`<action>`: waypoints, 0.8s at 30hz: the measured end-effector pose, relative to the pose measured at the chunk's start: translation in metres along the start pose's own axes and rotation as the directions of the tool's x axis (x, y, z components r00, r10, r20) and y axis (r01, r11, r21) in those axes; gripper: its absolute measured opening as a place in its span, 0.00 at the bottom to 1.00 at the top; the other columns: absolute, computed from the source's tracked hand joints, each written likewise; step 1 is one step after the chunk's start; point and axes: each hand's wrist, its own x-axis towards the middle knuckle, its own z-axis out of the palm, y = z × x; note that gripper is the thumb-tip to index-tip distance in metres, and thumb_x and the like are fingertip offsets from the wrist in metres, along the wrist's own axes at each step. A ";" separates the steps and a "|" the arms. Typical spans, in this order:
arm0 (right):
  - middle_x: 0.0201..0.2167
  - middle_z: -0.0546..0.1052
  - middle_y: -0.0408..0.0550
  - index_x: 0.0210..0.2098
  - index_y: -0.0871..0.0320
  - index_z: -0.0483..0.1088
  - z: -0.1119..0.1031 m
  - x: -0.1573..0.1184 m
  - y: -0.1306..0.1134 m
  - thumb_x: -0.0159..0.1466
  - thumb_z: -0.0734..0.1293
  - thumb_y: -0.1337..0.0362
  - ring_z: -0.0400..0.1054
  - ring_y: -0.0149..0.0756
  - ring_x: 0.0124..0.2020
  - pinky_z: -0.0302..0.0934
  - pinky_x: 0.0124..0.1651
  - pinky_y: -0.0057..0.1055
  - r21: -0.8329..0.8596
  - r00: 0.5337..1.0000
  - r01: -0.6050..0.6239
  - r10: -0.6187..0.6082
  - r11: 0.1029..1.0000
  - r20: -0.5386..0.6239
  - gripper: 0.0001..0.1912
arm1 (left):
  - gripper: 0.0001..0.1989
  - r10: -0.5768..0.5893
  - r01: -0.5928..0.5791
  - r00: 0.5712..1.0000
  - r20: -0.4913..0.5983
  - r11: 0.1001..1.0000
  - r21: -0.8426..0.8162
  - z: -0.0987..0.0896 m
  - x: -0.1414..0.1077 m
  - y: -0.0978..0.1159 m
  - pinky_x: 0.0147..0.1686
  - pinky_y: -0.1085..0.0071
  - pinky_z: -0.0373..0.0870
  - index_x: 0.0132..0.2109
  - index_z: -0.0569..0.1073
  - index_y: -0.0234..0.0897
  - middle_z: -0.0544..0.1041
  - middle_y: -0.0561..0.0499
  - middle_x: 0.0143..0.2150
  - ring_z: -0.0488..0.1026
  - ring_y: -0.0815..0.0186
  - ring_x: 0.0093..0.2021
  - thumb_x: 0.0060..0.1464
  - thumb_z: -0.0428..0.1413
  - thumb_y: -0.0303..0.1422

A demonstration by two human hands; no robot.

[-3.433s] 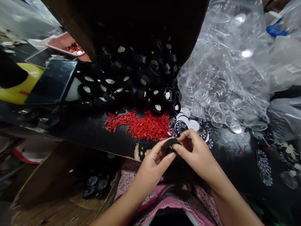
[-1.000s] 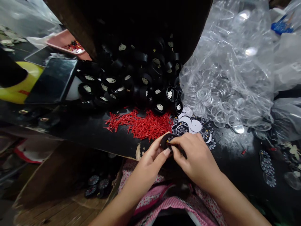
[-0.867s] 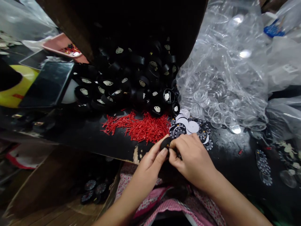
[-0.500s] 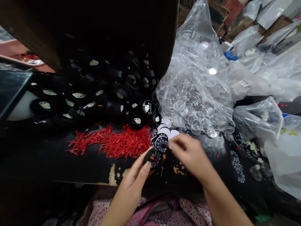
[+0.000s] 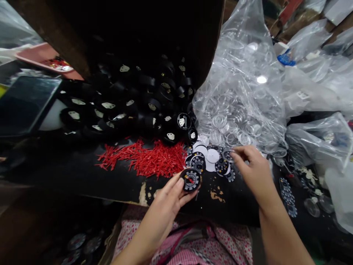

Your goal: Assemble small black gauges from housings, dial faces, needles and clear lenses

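Your L hand (image 5: 167, 200) gripped gauge (image 5: 191, 184) face-up, needle (image 5: 190, 180) slanting twd red pile (image 5: 157, 158); R hand (image 5: 253, 167), rt. of pile, pinched clear disc (image 5: 227, 155).

My gauge (image 5: 191, 180), plastic-looking, smooth; clear discs (image 5: 220, 120), glossy plastic; red pointers (image 5: 158, 159), plastic; tabletop (image 5: 237, 204), smooth, rough where chipped; my garment (image 5: 226, 243), cloth.
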 end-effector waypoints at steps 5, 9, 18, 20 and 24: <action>0.47 0.78 0.55 0.47 0.61 0.74 0.025 -0.030 -0.052 0.69 0.64 0.64 0.72 0.39 0.48 0.66 0.52 0.37 0.177 0.947 0.282 -0.303 0.943 0.110 0.11 | 0.10 -0.146 0.135 0.989 -0.031 0.966 -0.221 0.014 -0.002 0.011 0.52 0.61 0.75 0.46 0.78 0.39 0.80 0.47 0.50 0.78 0.60 0.48 0.60 0.58 0.37; 0.60 0.70 0.60 0.55 0.61 0.71 0.035 -0.045 -0.064 0.69 0.64 0.63 0.65 0.49 0.60 0.60 0.58 0.47 0.102 0.877 0.444 -0.455 0.890 0.154 0.17 | 0.16 -0.116 0.110 0.993 -0.015 0.973 -0.203 0.010 -0.001 0.014 0.53 0.61 0.74 0.48 0.77 0.37 0.80 0.44 0.49 0.77 0.59 0.49 0.61 0.57 0.43; 0.28 0.74 0.44 0.31 0.56 0.67 0.037 -0.030 -0.070 0.73 0.55 0.56 0.67 0.35 0.32 0.56 0.38 0.33 0.209 0.969 0.017 -0.068 0.978 0.237 0.18 | 0.22 0.134 -0.156 0.987 0.087 0.922 0.355 0.004 -0.005 -0.004 0.62 0.61 0.66 0.58 0.72 0.42 0.73 0.48 0.61 0.66 0.55 0.64 0.58 0.58 0.38; 0.22 0.68 0.42 0.25 0.56 0.61 0.044 -0.028 -0.070 0.73 0.51 0.57 0.61 0.34 0.27 0.51 0.36 0.33 0.138 0.966 0.047 -0.080 0.989 0.246 0.22 | 0.21 0.161 -0.201 0.979 0.128 0.881 0.429 0.002 -0.006 -0.007 0.64 0.62 0.62 0.59 0.72 0.41 0.72 0.48 0.63 0.65 0.57 0.65 0.59 0.57 0.37; 0.22 0.66 0.41 0.25 0.56 0.59 0.050 -0.031 -0.070 0.73 0.50 0.61 0.57 0.33 0.25 0.49 0.37 0.34 0.103 0.969 0.123 -0.142 0.987 0.203 0.20 | 0.19 0.182 -0.238 0.970 0.162 0.846 0.476 0.004 -0.003 -0.008 0.65 0.62 0.60 0.57 0.72 0.41 0.71 0.47 0.63 0.65 0.59 0.65 0.60 0.56 0.36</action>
